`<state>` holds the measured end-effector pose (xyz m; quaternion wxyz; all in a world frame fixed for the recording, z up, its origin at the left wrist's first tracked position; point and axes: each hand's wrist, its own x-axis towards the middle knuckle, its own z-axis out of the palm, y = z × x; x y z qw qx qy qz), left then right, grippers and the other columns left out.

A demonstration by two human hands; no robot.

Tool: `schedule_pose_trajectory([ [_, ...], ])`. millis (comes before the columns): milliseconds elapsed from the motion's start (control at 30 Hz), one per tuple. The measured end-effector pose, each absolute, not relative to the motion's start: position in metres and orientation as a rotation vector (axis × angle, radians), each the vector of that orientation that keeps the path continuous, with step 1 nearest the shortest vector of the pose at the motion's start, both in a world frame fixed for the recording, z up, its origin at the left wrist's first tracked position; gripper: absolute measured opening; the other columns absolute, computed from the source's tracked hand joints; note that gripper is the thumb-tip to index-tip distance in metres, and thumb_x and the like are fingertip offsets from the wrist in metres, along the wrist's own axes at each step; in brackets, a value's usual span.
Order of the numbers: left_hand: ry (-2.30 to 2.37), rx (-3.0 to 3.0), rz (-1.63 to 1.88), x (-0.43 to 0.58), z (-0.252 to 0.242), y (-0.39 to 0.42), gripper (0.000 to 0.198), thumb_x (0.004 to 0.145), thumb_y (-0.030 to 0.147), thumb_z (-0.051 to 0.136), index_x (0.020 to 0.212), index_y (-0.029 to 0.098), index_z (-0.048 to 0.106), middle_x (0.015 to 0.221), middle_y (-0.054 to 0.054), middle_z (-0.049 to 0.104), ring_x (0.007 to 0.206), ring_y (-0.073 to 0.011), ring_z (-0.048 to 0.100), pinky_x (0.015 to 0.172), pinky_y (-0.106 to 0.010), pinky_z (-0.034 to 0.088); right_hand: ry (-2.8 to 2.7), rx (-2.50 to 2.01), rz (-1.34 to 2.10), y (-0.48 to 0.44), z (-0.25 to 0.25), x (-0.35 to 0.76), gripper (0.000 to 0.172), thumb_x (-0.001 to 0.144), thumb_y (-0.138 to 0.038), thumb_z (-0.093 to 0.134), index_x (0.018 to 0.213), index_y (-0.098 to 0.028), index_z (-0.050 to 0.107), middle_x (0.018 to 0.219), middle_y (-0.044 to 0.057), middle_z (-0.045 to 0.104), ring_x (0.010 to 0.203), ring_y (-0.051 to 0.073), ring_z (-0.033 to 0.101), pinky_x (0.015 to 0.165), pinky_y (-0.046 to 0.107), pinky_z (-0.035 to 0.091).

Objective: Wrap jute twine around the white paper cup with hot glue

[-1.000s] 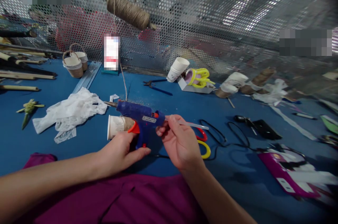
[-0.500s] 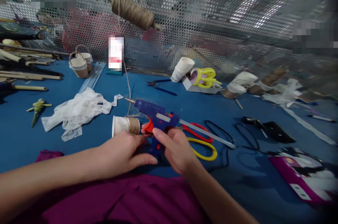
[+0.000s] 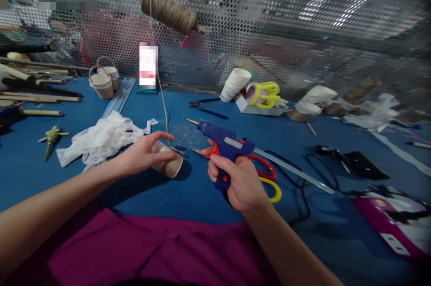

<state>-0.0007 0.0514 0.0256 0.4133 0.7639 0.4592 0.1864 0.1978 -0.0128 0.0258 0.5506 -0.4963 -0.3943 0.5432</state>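
My right hand (image 3: 240, 180) grips a blue glue gun (image 3: 224, 140) by its handle, its nozzle pointing left and a clear glue stick (image 3: 292, 170) sticking out behind. My left hand (image 3: 150, 153) is at a paper cup (image 3: 171, 165) partly wrapped in brown twine, which lies tilted on the blue table (image 3: 141, 200). Thumb and forefinger are spread apart over the cup; the other fingers are hidden. Twine (image 3: 164, 102) runs from the cup up to a spool (image 3: 168, 11). Scissors with red and yellow handles (image 3: 274, 189) lie behind the glue gun.
White lace (image 3: 104, 138) lies left of the cup, near a small green figure (image 3: 53, 138). Twine-wrapped cups (image 3: 102, 86), a phone (image 3: 147, 66), pliers (image 3: 212, 111) and stacked paper cups (image 3: 235, 84) stand or lie farther back. A purple-and-white box (image 3: 387, 227) sits at right.
The glue gun has moved right, away from the cup, in my right hand. The cup has turned and tilted, its twine-wrapped end now lower, and my left thumb and forefinger have spread over it.
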Motion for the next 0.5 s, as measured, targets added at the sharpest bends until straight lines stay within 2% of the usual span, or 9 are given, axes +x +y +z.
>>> schedule_pose_trajectory([
  [100,1.025,1.754,0.57,0.008,0.02,0.043,0.034,0.079,0.035,0.051,0.106,0.014,0.056,0.088,-0.004,0.062,0.075,-0.0142,0.055,0.067,-0.025,0.042,-0.925,-1.193,1.282,-0.013,0.024,0.201,0.017,0.069,-0.028,0.066,0.08,-0.015,0.064,0.051,-0.003,0.055,0.041,0.008,0.041,0.04,0.023,0.03],
  [200,0.947,1.644,0.596,0.009,0.016,0.039,0.031,0.081,0.032,0.049,0.104,0.013,0.058,0.095,-0.007,0.064,0.081,-0.0153,0.057,0.074,-0.028,0.044,-1.023,-1.274,1.191,-0.016,0.026,0.207,0.019,0.069,-0.032,0.067,0.08,-0.017,0.063,0.045,-0.005,0.051,0.04,0.008,0.042,0.038,0.022,0.031],
  [400,0.986,1.574,0.566,0.007,0.009,0.039,0.029,0.079,0.027,0.045,0.102,0.011,0.054,0.086,-0.006,0.062,0.071,-0.0137,0.056,0.066,-0.027,0.043,-1.275,-1.491,1.008,-0.021,0.031,0.216,0.024,0.067,-0.042,0.066,0.07,-0.018,0.065,0.039,-0.005,0.049,0.035,0.009,0.043,0.033,0.022,0.035],
  [500,0.984,1.52,0.619,0.008,0.01,0.04,0.029,0.078,0.025,0.044,0.103,0.012,0.051,0.086,-0.005,0.06,0.072,-0.0133,0.053,0.065,-0.026,0.042,-1.29,-1.536,0.978,-0.02,0.034,0.217,0.014,0.06,-0.034,0.072,0.063,-0.022,0.066,0.042,-0.004,0.053,0.037,0.01,0.046,0.034,0.023,0.036],
])
